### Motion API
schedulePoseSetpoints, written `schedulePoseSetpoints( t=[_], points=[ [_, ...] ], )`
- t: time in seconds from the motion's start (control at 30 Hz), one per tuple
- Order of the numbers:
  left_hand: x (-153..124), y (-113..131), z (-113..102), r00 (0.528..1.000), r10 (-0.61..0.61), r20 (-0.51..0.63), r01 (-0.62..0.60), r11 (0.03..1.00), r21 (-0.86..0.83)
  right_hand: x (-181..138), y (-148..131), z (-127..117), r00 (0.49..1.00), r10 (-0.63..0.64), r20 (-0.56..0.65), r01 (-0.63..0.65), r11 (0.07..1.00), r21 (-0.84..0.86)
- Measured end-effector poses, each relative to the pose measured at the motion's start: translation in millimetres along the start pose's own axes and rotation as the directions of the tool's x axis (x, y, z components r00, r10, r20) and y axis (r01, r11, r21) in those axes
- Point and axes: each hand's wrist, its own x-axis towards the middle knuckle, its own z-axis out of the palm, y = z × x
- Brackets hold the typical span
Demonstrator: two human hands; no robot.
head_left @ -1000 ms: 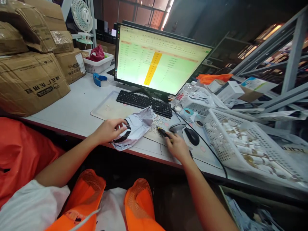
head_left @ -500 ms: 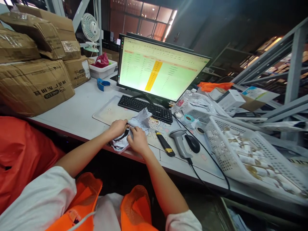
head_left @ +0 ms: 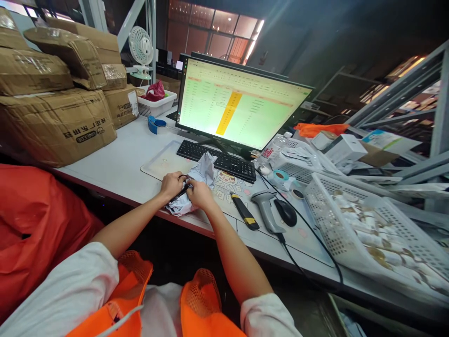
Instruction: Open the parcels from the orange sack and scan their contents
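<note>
A crumpled white plastic bag [head_left: 204, 167] lies at the front edge of the mouse mat, beneath and between my hands. Over it runs a thin black strap-like thing [head_left: 181, 191], whose exact kind I cannot make out. My left hand [head_left: 171, 186] is closed, its fingertips pinching one end of this black thing. At the other side my right hand [head_left: 200, 194] is closed too, fingers curled at the black thing and against the bag. Its fingertips are partly hidden. Just right of the bag lies a black and yellow box cutter [head_left: 244, 211].
A grey barcode scanner [head_left: 266, 211] and a black mouse [head_left: 285, 213] lie to the right, with a cable crossing there. Beyond them stands a white basket [head_left: 322, 220] of small rolls. Keyboard [head_left: 217, 160] and monitor [head_left: 242, 105] are behind; cardboard boxes [head_left: 56, 124] are stacked left.
The black thing now stretches between my fingertips above the bag; before, it lay lower against the bag. My hands have shifted slightly, and the whole view has turned a little left.
</note>
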Motion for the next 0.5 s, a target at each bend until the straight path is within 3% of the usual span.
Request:
schedulePoseSetpoints(
  t=[0.27,0.5],
  points=[
    [11.0,-5.1,3.4,0.997,-0.081,-0.009,0.081,0.994,-0.070,-2.9,-1.9,-6.5,0.997,-0.070,0.035,0.070,0.998,0.002],
    [37.1,-12.6,-2.0,0.989,-0.128,0.076,0.134,0.989,-0.070,-77.2,3.9,-12.9,0.987,-0.163,0.009,0.163,0.986,0.019]
  ],
)
